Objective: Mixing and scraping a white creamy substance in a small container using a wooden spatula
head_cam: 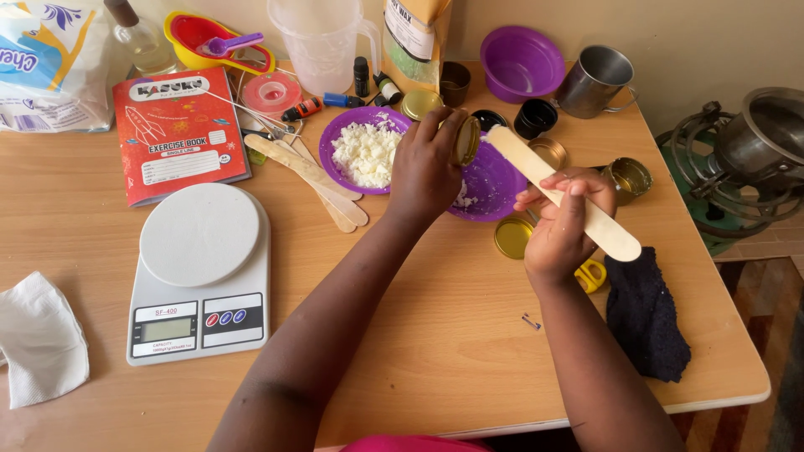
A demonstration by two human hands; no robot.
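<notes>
My left hand (pixel 424 172) grips a small gold tin (pixel 466 140), tipped on its side over a purple plate (pixel 494 186). My right hand (pixel 559 226) holds a wide flat wooden stick (pixel 569 197) whose far end touches the tin's mouth. To the left, a second purple plate (pixel 343 127) holds white crumbled flakes (pixel 366 153). A few white bits lie on the plate under the tin.
A white digital scale (pixel 201 272) sits front left, a red exercise book (pixel 177 134) behind it. Spare wooden sticks (pixel 314 177), gold lids (pixel 512 237), small bottles (pixel 362 77), a clear jug (pixel 322 42), a purple bowl (pixel 521 63), a metal mug (pixel 595 81) and a dark cloth (pixel 645 314) surround the hands.
</notes>
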